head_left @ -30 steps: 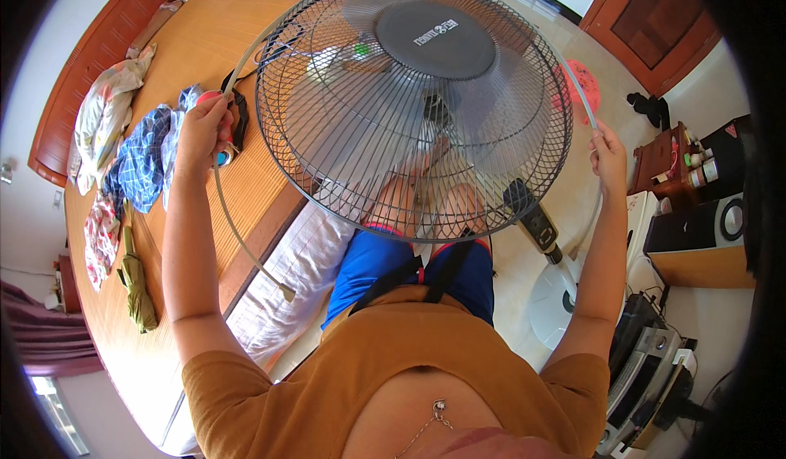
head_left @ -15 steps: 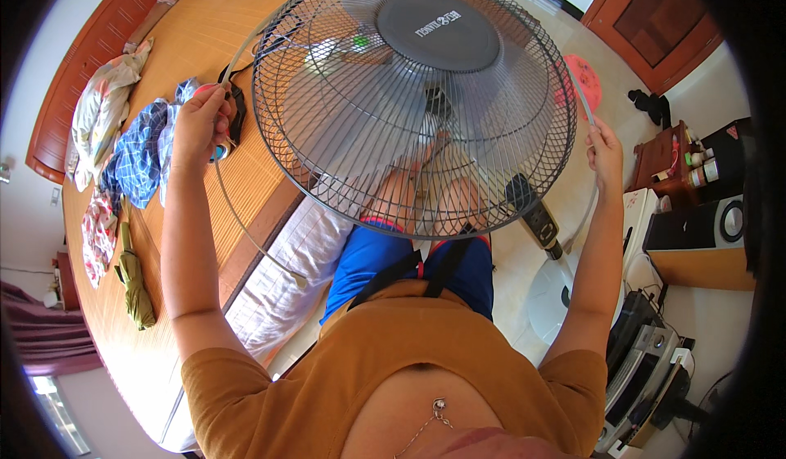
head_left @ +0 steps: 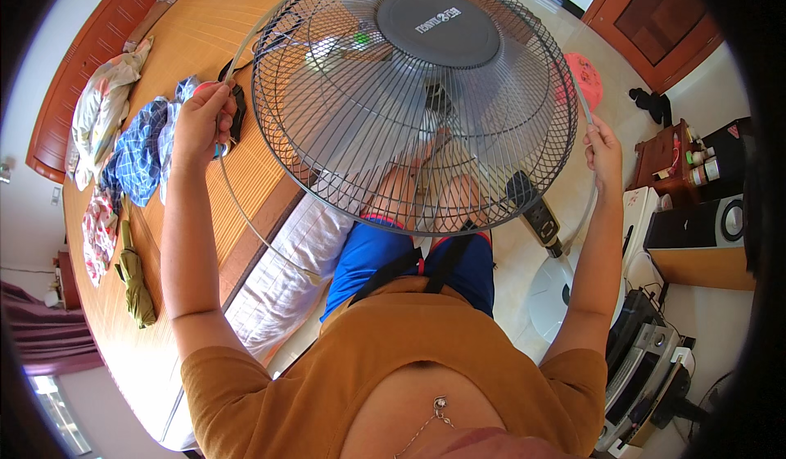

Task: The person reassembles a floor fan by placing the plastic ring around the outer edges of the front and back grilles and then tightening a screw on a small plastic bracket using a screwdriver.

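A round dark grey wire fan cage (head_left: 344, 160) with a plain disc (head_left: 438, 27) at its centre stands before me, translucent blades showing through the wires. A thin, pale grey flexible hoop (head_left: 584, 105) runs loosely around the cage and hangs away from its rim at both sides. My left hand (head_left: 201, 127) pinches the hoop left of the cage, fingers closed. On the opposite side, my right hand (head_left: 603, 152) grips it too, fingertips closed around the strip. The hoop's lower left stretch droops toward my lap. Below the cage is the fan's dark control panel (head_left: 538, 220).
The pale round fan base (head_left: 547, 303) sits on the floor at right. A mat-covered bed (head_left: 221, 29) lies left, with blue checked clothing (head_left: 139, 152) and a folded green umbrella (head_left: 133, 283). A speaker (head_left: 700, 234) and a pink stool-like object (head_left: 585, 78) are at right.
The drooping lower part of the hoop has shifted slightly to the right. Both hands keep their grip and have barely moved.
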Motion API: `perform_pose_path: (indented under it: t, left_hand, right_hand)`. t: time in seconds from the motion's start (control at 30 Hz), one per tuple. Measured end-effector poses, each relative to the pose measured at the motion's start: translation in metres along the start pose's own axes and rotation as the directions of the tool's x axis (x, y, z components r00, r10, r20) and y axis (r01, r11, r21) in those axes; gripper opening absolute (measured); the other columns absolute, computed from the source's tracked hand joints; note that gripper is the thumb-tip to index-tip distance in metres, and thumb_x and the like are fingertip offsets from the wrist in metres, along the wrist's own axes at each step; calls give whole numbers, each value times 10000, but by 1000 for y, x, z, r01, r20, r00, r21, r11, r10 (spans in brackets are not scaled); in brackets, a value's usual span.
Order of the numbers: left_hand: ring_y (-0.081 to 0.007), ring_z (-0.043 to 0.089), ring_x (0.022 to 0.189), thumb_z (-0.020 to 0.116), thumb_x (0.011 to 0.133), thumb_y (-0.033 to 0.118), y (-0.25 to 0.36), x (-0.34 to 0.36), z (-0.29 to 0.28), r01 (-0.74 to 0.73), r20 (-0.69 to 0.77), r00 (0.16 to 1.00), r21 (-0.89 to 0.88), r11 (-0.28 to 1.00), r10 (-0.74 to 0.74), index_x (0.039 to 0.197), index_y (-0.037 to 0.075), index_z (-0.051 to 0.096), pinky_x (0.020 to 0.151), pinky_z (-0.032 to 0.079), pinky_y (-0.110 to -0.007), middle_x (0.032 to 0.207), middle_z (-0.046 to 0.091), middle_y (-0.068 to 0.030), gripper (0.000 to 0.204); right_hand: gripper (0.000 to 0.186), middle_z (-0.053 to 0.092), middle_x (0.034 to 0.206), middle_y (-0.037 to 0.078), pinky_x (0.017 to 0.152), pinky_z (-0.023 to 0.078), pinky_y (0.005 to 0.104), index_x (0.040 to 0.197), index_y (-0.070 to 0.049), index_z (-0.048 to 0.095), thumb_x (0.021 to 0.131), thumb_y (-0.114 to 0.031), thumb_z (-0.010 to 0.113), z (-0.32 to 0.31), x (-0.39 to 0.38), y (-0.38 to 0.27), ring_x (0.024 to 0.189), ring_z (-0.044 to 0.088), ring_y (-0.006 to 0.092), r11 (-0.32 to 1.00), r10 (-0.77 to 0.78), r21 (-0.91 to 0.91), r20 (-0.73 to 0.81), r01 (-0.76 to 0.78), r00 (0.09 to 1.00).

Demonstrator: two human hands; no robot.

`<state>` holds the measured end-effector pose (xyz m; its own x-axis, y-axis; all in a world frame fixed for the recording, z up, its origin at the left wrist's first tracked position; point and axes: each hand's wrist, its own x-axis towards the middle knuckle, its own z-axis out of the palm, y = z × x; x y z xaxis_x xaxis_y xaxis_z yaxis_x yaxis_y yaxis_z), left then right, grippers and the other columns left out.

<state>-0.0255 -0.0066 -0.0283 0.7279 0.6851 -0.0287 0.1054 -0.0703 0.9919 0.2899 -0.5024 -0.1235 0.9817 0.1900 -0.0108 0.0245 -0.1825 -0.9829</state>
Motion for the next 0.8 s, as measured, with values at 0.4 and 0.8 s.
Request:
perform_pose_path:
  t: [0.4, 0.8]
  left_hand:
    - [-38, 435, 464, 508, 886, 187, -1, -7, 2, 5, -1, 1000, 4, 1000, -5, 1046, -12, 559, 359, 345, -172, 659, 488, 15, 260]
    - [-77, 486, 499, 504, 892, 190, -11, -15, 8, 23, 70, 997, -19, 1000, -22, 1054, -13, 551, 415, 420, -204, 696, 520, -19, 265]
  right_hand:
    - [318, 489, 680, -29, 349, 214, 167, 1178, -102, 535, 868, -176, 532, -1, -6, 0, 405, 348, 32, 1000, -14, -12, -3, 14, 1000]
    - [324, 495, 719, -9, 351, 252, 177, 1189, -83, 512, 877, -172, 517, 1, -27, -5, 415, 375, 43, 1000, -20, 15, 46, 19, 999]
